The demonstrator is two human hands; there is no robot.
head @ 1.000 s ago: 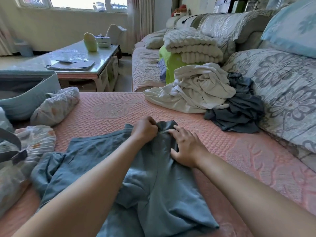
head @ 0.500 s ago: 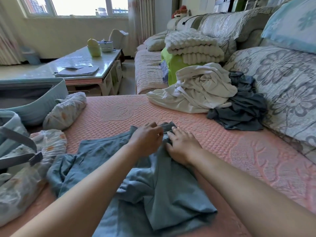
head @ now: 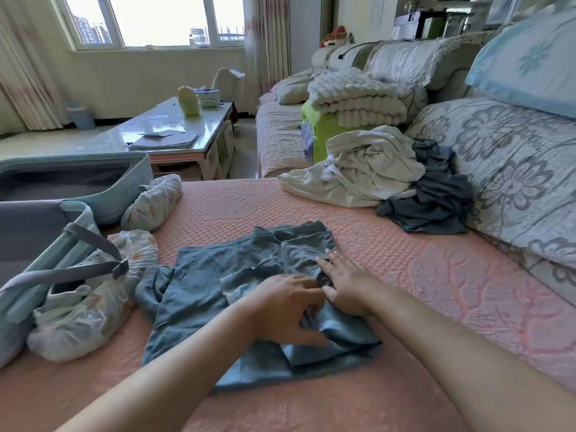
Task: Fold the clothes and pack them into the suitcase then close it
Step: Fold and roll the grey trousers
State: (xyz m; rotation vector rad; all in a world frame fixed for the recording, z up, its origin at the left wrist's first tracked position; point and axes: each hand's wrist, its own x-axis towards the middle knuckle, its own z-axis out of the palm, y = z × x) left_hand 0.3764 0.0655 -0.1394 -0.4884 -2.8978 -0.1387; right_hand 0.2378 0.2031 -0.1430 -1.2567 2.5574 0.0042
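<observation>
Left grip: released, flat on the blue garment.
Right grip: released, fingers pressing that garment.
Suitcase: open.

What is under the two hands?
A blue-grey shirt lies under the left hand and the right hand, spread on the pink sofa cover. The bits of cloth right beneath the palms are covered, so they cannot be seen.

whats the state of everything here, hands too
suitcase: open
blue shirt: laid out, partly folded, wrinkled
left hand: flat on the shirt
right hand: flat on the shirt, fingers spread
white clothes: crumpled, unfolded
grey clothes: crumpled, unfolded
floral roll: rolled, beside the suitcase
floral clothes: bunched in the suitcase, partly under a strap
blanket: folded
</observation>
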